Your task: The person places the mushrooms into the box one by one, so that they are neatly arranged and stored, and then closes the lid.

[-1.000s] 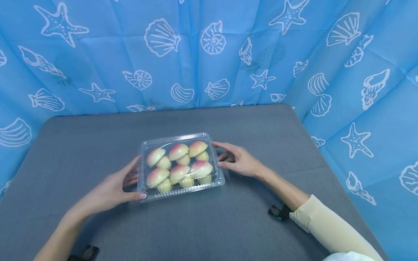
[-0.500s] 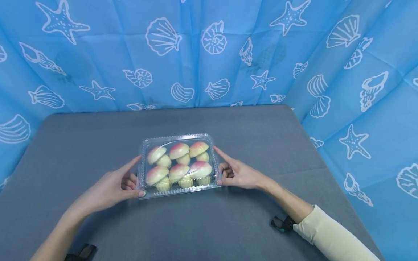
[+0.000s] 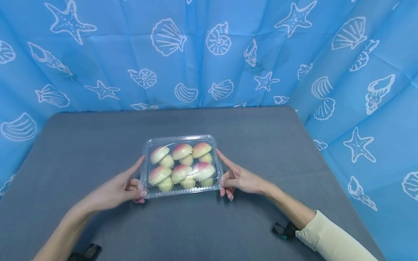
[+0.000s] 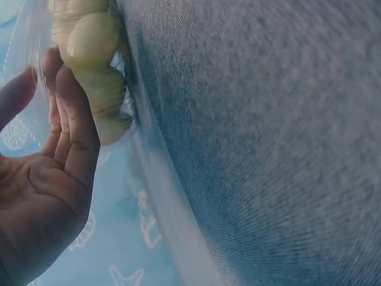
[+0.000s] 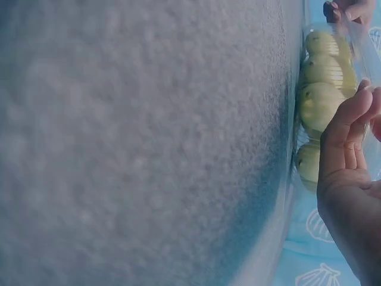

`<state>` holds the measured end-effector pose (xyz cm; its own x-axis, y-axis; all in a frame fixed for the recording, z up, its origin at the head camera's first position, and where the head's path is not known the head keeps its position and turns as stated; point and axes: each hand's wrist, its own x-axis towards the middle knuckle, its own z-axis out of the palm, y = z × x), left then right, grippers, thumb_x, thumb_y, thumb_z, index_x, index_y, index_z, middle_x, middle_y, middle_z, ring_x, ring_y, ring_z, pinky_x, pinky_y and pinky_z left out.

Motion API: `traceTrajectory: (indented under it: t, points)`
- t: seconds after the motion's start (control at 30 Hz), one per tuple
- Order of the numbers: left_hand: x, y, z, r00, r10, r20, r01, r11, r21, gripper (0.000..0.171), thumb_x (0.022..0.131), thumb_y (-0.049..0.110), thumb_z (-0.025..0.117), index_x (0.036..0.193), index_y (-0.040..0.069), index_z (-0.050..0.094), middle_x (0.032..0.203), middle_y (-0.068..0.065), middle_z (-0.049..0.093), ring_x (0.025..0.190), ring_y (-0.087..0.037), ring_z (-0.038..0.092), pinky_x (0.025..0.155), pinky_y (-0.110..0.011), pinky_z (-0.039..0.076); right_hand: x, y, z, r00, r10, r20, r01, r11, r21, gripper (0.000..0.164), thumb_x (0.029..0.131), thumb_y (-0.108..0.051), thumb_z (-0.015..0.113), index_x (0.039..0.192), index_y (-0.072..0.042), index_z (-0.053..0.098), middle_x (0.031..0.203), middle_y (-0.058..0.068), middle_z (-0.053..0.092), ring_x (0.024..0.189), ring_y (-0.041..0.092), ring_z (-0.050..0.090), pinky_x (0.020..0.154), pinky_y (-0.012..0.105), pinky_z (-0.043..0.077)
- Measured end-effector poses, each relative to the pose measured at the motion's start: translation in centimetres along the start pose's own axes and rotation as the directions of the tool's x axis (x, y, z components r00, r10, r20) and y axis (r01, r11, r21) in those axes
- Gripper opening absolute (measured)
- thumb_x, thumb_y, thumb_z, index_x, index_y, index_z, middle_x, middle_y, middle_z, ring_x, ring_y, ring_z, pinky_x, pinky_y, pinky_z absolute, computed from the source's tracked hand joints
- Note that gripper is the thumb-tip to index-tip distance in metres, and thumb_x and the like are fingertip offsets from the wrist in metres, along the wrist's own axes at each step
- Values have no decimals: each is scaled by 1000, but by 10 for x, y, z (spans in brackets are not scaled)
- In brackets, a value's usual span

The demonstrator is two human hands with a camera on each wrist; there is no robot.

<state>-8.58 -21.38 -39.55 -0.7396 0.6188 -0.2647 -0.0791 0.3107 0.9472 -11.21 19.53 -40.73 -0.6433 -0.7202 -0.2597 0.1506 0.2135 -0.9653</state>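
Note:
A clear plastic clamshell box [image 3: 179,138] with a ridged rim lies in the middle of the head view. Through its lid show two rows of mushroom-shaped pieces [image 3: 182,151] with pink-tinged caps and pale yellow stems. My left hand [image 3: 119,190] pinches the front left corner, thumb on top and fingers below, index stretched along the side. At the front right corner my right hand [image 3: 243,179] pinches the rim the same way. The wrist views show thumb and fingertips of the left hand [image 4: 53,179] and right hand [image 5: 351,190] at the box's edges.
The box is over a grey cloth-covered table [image 3: 183,232] with rounded back corners. Blue curtains [image 3: 114,43] printed with white shells and starfish hang behind it and along the right. Black wrist devices [image 3: 283,230] sit at both wrists.
My right hand has slid toward the front right corner, its thumb now over the rim and fingers curled beneath. My left fingers have also come under the front left corner.

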Motion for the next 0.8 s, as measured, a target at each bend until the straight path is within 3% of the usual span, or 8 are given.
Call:
traceTrajectory:
  t: [0.47,0.7,0.8]
  points:
    - [2,3,2,999,-16,-45,14,999,-30,104,94,-2,65,159,22,-13,80,-19,66,82,-36,70,73,-38,60,-4,1,3,1000,-2,-20,3,1000,30,94,100,-1,54,157,-45,-7,82,25,68,65,25,68,64,42,60]
    - [2,1,0,998,-41,-38,39,998,-50,104,94,3,66,159,24,-13,86,-21,68,87,-38,70,75,-39,60,-3,-1,4,998,21,-51,-21,1000,-18,97,98,-4,58,157,-44,-9,83,22,69,66,25,68,66,43,60]
    - [2,-1,0,998,-32,-49,32,999,-1,104,94,6,68,159,23,-11,87,-19,68,86,-36,70,77,-38,59,-3,-1,4,997,15,-73,-20,997,-75,100,97,-5,61,157,-43,-9,85,21,69,71,31,68,69,45,59]
